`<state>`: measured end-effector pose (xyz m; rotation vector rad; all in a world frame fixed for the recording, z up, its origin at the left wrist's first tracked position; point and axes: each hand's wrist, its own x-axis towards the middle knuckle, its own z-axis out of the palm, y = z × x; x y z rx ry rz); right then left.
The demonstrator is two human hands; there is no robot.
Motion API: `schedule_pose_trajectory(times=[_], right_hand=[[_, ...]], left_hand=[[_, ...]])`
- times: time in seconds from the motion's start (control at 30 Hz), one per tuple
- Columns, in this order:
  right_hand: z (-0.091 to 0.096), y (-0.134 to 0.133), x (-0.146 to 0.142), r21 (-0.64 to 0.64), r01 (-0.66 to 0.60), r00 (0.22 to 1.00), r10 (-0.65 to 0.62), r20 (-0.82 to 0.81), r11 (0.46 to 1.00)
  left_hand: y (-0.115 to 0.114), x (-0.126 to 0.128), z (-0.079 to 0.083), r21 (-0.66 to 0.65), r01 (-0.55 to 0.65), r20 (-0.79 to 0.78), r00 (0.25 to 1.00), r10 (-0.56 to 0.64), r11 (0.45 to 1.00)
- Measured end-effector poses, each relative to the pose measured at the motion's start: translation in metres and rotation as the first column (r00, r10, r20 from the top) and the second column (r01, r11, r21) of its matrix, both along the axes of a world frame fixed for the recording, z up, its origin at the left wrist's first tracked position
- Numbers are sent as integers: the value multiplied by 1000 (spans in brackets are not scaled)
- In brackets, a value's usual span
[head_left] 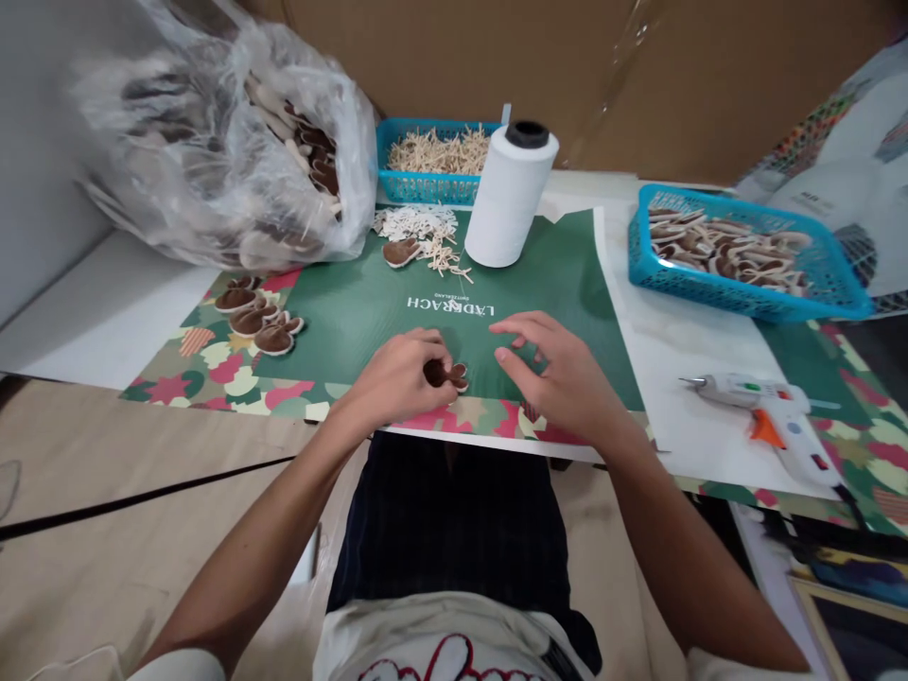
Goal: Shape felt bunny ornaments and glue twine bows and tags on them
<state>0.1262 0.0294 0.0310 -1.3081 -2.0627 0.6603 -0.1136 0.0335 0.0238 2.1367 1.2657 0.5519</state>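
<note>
My left hand (415, 371) is closed on a small brown fuzzy piece with a pale edge and ear-like lobes, a rabbit-head shape (458, 376), held low over the near edge of the green sheet (355, 303). Its fingers partly cover the piece. To the right, my right hand (546, 364) hovers apart from it, thumb and fingers spread, nothing visible between them. Several similar brown pieces (273, 333) lie at the left of the sheet, and a single one (401, 252) lies farther back beside small white cut-outs (418, 223) and short cream sticks (445, 260).
A white thread cone (511, 194) stands behind the hands. Blue baskets hold cream sticks (440, 151) and brown pieces (730, 255). At the left back sits a plastic bag (234, 142) of brown pieces. A glue gun (773, 407) with a cord lies at the right.
</note>
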Motion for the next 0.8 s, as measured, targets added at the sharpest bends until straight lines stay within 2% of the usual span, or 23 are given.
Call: schedule_pose_trajectory(times=[0.13,0.23,0.33,0.43,0.53,0.67,0.73,0.8], right_hand=[[13,36,-7,-41,80,984,-72,163,996],[19,71,-30,-50,148,945,-126,301,988],[15,99,-59,-64,194,911,-156,381,979],[3,111,-79,-55,222,900,-183,396,974],[-7,107,-79,-33,214,913,-188,361,976],[-10,81,-56,9,81,967,-81,241,997],[-9,62,-41,48,35,986,-42,162,998],[-10,42,-28,57,21,999,-23,44,998]], left_hand=[[-4,2,-3,69,-13,-25,1000,15,998],[-7,5,-6,108,-51,-46,997,56,993],[-10,7,-9,146,-77,-54,995,85,986],[-12,7,-12,166,-92,-33,995,98,982],[-12,4,-12,154,-108,34,994,104,982],[-10,-1,-11,118,-119,119,987,105,986],[-9,-2,-10,61,-128,191,975,115,990],[-7,2,-7,-45,-153,335,929,159,987]])
